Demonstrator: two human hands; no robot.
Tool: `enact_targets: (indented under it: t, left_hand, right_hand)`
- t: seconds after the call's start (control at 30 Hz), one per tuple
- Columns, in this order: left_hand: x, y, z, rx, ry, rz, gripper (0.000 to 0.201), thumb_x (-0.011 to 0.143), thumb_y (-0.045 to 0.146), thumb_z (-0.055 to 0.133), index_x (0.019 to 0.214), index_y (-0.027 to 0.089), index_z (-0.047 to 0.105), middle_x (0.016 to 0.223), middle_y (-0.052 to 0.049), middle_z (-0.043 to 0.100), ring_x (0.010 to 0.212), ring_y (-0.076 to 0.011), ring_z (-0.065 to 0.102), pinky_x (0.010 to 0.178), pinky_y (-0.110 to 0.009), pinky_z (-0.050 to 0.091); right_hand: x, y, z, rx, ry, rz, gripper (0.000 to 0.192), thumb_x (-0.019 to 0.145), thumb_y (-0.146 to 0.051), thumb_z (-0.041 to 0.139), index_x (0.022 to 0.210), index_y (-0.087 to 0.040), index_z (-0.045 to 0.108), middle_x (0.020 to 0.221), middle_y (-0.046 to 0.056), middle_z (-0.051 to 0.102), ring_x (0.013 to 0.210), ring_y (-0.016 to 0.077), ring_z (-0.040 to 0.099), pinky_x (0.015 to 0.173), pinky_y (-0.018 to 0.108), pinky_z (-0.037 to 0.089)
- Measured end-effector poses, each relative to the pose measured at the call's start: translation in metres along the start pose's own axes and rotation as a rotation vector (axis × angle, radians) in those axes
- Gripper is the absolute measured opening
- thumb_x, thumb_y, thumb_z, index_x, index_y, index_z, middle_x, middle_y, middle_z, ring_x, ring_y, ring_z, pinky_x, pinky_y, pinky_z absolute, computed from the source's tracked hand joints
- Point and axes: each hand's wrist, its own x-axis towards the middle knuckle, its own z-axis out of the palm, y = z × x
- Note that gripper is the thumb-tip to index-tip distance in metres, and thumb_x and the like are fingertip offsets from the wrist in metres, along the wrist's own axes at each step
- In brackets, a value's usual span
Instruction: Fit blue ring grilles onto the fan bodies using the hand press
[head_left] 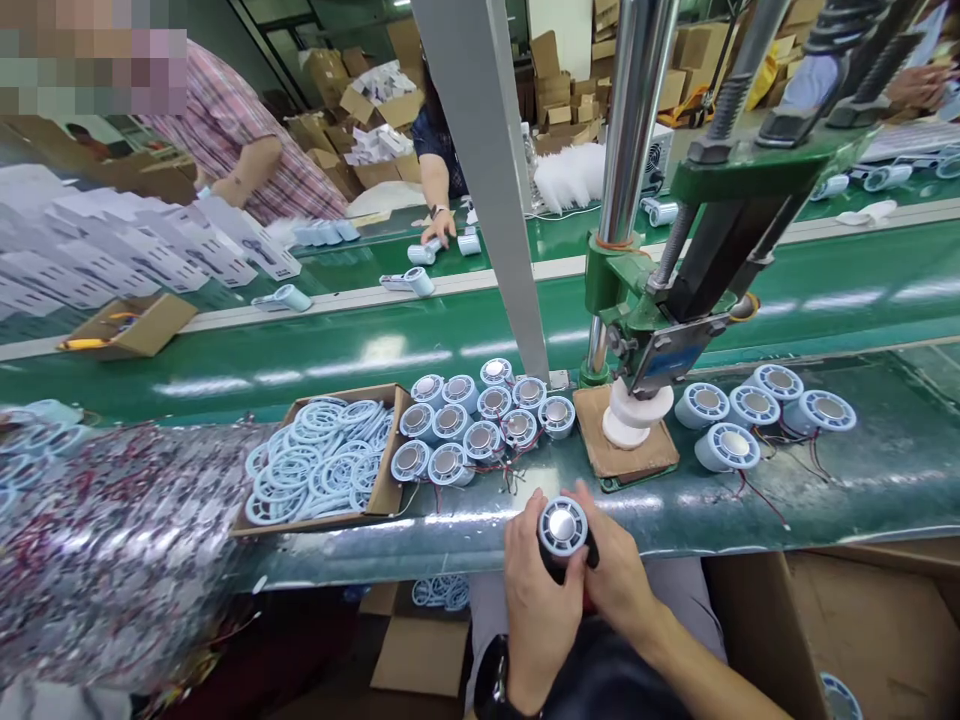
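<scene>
My left hand (536, 595) and my right hand (615, 575) both grip one round pale-blue fan housing (562, 527) with a shiny metal centre, held just in front of the bench edge. A black part shows beneath the housing between my fingers. Straight ahead stands a green hand press (660, 300) with a white round die (637, 410) on a brown pad (626, 460). Several similar housings (480, 420) with red wires lie left of the press, and several more housings (750, 415) lie to its right.
An open cardboard box (386, 480) of pale-blue ring grilles sits at left. A heap of wired parts (112, 540) lies at far left. A green conveyor belt (450, 340) runs behind. Two other people work across it. A grey post (495, 190) rises mid-bench.
</scene>
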Motion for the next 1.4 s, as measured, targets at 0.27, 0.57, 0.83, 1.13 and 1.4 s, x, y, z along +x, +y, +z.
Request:
enact_targets:
  t: [0.27,0.57,0.83,1.13,1.4]
  left_hand:
    - [-0.005,-0.024,0.008,-0.072,-0.177,0.081,0.057,0.099,0.031,0.049,0.152,0.020,0.031,0.151,-0.020,0.046,0.142,-0.0333,0.042,0.112,-0.055,0.041]
    - [0.002,-0.025,0.006,-0.226,-0.250,-0.059,0.055,0.091,0.024,0.055,0.144,0.015,0.044,0.147,-0.019,0.055,0.138,-0.0314,0.052,0.113,-0.050,0.044]
    - [0.003,0.011,-0.032,-0.515,-0.146,-0.013,0.079,0.077,0.021,0.075,0.148,0.020,0.040,0.138,-0.014,0.065,0.127,-0.0305,0.063,0.110,-0.044,0.049]
    - [0.004,0.032,-0.047,-0.452,-0.135,0.095,0.081,0.076,0.020,0.079,0.146,0.030,0.041,0.135,-0.006,0.069,0.123,-0.0251,0.066,0.109,-0.037,0.051]
    - [0.007,0.038,-0.053,-0.305,-0.096,0.133,0.076,0.071,0.020,0.081,0.139,0.031,0.050,0.131,-0.004,0.071,0.119,-0.0268,0.068,0.106,-0.039,0.054]
  right_hand:
    - [-0.001,0.003,-0.004,-0.034,-0.042,-0.106,0.077,0.085,-0.005,0.045,0.159,-0.023,0.031,0.138,0.013,0.063,0.124,0.0254,0.065,0.101,0.043,0.060]
    - [0.000,0.004,-0.006,-0.057,-0.009,-0.157,0.079,0.087,-0.006,0.044,0.161,-0.023,0.022,0.137,0.015,0.064,0.122,0.0251,0.066,0.098,0.040,0.061]
    - [0.007,-0.032,-0.037,0.083,0.158,-0.281,0.081,0.094,-0.016,0.048,0.163,-0.018,0.005,0.130,0.013,0.068,0.122,0.0214,0.067,0.102,0.039,0.057]
    - [0.008,-0.052,-0.052,0.130,0.196,-0.267,0.080,0.097,-0.019,0.052,0.163,-0.019,0.007,0.128,0.014,0.070,0.120,0.0196,0.068,0.100,0.035,0.058]
    - [0.011,-0.053,-0.052,0.206,0.183,-0.254,0.081,0.097,-0.018,0.055,0.162,-0.021,0.006,0.129,0.014,0.069,0.121,0.0195,0.068,0.100,0.034,0.058]
